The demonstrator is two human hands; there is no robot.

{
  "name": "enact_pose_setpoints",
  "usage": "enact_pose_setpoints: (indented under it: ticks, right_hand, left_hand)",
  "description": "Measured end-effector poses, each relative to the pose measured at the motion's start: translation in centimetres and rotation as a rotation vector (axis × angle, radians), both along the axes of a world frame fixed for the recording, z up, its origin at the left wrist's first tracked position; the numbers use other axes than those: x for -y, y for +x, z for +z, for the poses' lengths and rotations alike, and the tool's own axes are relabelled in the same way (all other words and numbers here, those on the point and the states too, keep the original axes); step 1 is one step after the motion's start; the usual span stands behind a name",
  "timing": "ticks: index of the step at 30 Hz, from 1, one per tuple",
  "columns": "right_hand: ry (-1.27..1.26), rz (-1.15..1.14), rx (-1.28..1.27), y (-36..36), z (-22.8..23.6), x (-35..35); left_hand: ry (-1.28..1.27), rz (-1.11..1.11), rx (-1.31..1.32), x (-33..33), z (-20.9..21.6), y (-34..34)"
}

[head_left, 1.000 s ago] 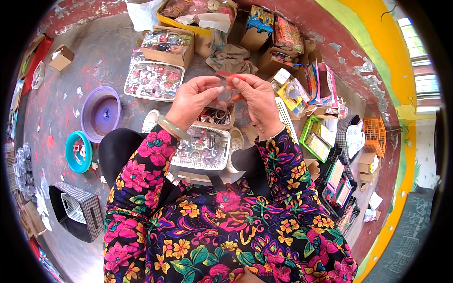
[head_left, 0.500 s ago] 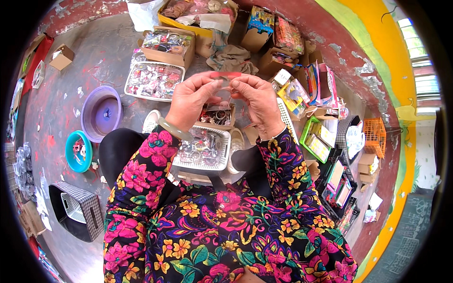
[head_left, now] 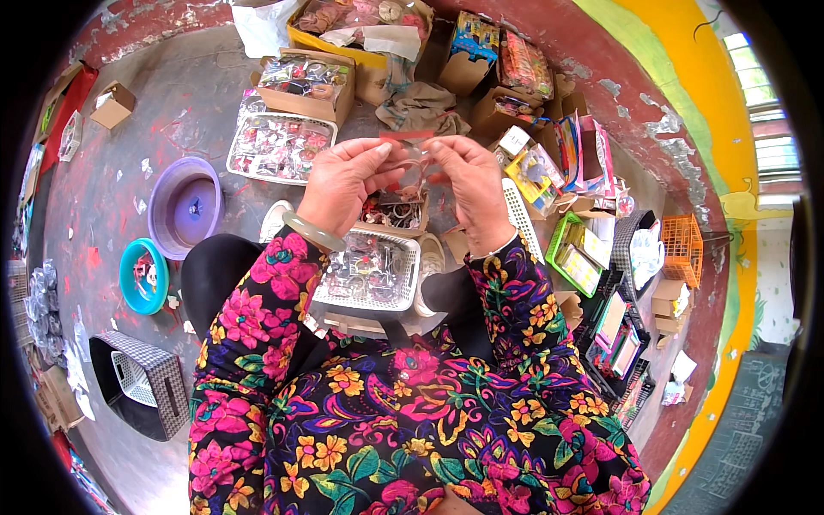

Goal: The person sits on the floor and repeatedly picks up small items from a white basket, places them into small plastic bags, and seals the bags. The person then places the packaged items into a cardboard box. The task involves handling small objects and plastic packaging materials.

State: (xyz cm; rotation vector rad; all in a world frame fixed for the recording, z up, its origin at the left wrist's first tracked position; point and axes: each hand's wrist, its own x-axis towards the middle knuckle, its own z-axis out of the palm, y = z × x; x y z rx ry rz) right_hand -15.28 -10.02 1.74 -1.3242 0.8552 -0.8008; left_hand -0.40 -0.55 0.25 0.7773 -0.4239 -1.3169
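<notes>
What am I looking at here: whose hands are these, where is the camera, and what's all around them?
There's no robot here: these are a person's bare hands, left and right. A wide fisheye camera on the person's head looks down, so straight edges bend near the rim. Both hands pinch a small see-through plastic packet with a red strip along its top; its contents are hard to make out. Below them, a white perforated plastic basket holds clear-wrapped items. On the grey floor, to the person's left, sit a round purple plastic basin and a smaller turquoise one.
</notes>
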Motion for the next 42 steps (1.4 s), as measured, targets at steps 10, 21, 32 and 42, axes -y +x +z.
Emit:
enact_pose_setpoints:
  ticks: [10, 21, 32, 42]
  right_hand:
    - [-1.207, -0.037, -0.290, 1.0, 0.2, -1.4]
    - [-1.380, 0.025, -0.527, 1.0, 0.5, -1.9]
    - [-1.248, -0.056, -0.323, 1.2, 0.0, -1.4]
    - [-0.168, 0.032, 0.009, -0.3, 0.6, 0.3]
  left_hand:
    - [0.060, -0.022, 0.196, 0.6, -1.7, -0.9]
    - [-0.087, 0.132, 1.030, 0.7, -2.7, -1.5]
    - [-0.052, 0.152, 1.194, 0.4, -1.8, -1.4]
    - [0.100, -0.062, 0.292, 0.3, -1.0, -0.4]
